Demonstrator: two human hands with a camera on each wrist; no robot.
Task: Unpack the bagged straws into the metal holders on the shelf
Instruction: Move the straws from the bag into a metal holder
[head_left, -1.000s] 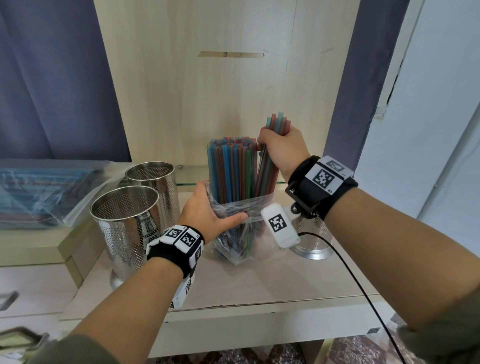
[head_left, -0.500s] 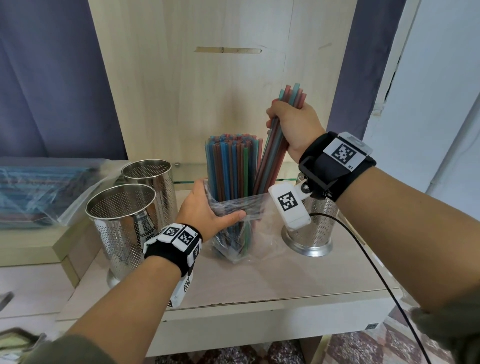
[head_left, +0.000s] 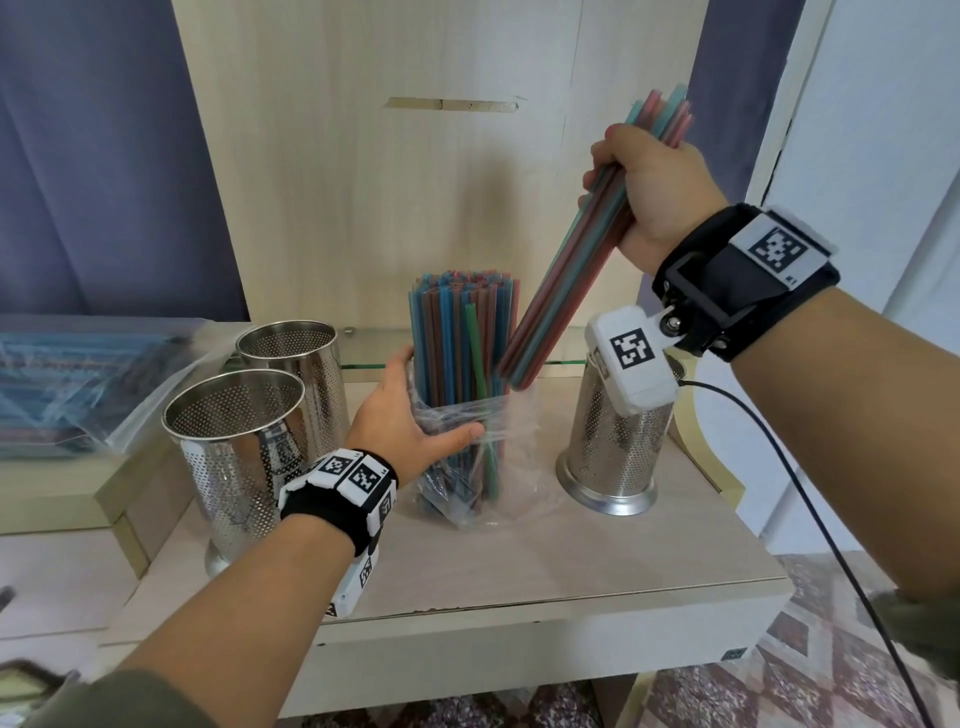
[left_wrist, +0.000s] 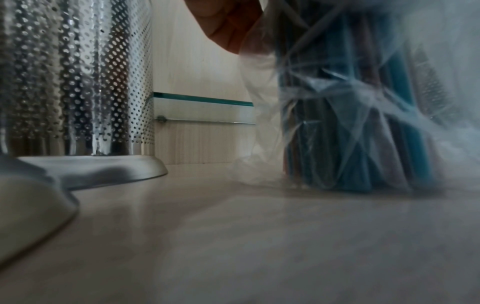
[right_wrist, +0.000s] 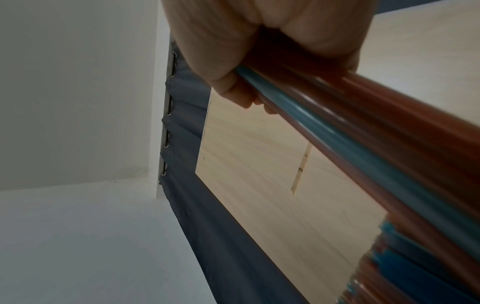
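Centrally, the bag of straws is stood upright on the wooden shelf and serves as the landmark for all positions given. The left hand is wrapped around the bag from its left side at mid-height, with the thumb laid across the crumpled clear plastic at the front and the fingers passed behind; the forearm is extended from the lower left, with the wrist held low, near the shelf surface. In the left wrist view the plastic film is seen gathered around the blue and brown straws, whose lower ends are rested on the shelf.

Up and to the right of the bag, the right hand is raised and closed in a fist around a small bundle of red and teal straws. The bundle is tilted, with its upper ends projected above the fist and its lower ends held beside the top right of the bagged straws; whether those ends are clear of the bag cannot be told. In the right wrist view the fingers are seen curled fully around the bundle.

To the right of the bag, one perforated metal holder is stood partly behind the wrist camera. To the left of the bag, two further metal holders are stood close together. Farther left, more bagged straws are laid flat.
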